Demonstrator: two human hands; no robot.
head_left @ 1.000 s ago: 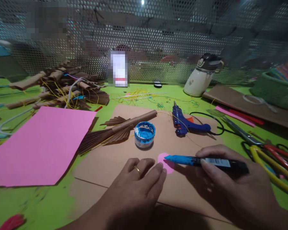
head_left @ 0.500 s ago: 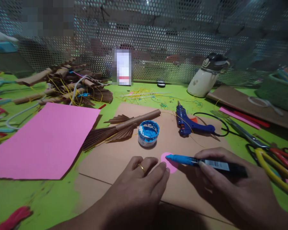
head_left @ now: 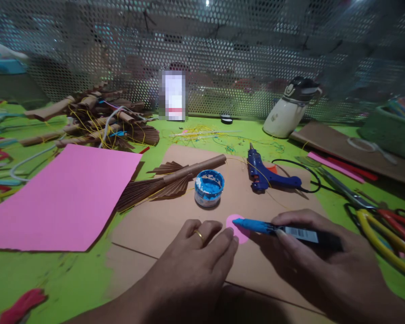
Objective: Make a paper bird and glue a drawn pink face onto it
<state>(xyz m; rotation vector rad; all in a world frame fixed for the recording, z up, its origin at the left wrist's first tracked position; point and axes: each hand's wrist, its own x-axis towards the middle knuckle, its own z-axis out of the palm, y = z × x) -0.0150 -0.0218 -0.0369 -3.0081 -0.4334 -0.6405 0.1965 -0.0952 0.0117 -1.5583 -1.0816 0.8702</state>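
Note:
My right hand (head_left: pixel 320 265) grips a black pen-like tool with a blue-coated tip (head_left: pixel 283 228), laid almost flat, its tip resting on a small pink paper circle (head_left: pixel 236 227). My left hand (head_left: pixel 197 261), a ring on one finger, lies with fingers pressed down on the brown cardboard (head_left: pixel 175 229), fingertips touching the circle's left edge. Just beyond the circle stands an open pot of blue paint (head_left: pixel 208 187).
A blue glue gun (head_left: pixel 266 174) lies behind the paint. Folded brown paper fans (head_left: pixel 162 182) and a pile of them (head_left: pixel 94 123) sit left. A pink sheet (head_left: pixel 60 198) covers the left. Scissors and pliers (head_left: pixel 378 211) lie right, a white jug (head_left: pixel 290 112) and mesh wall behind.
The view has shifted slightly; both hands and the tool stay almost in place over the pink circle.

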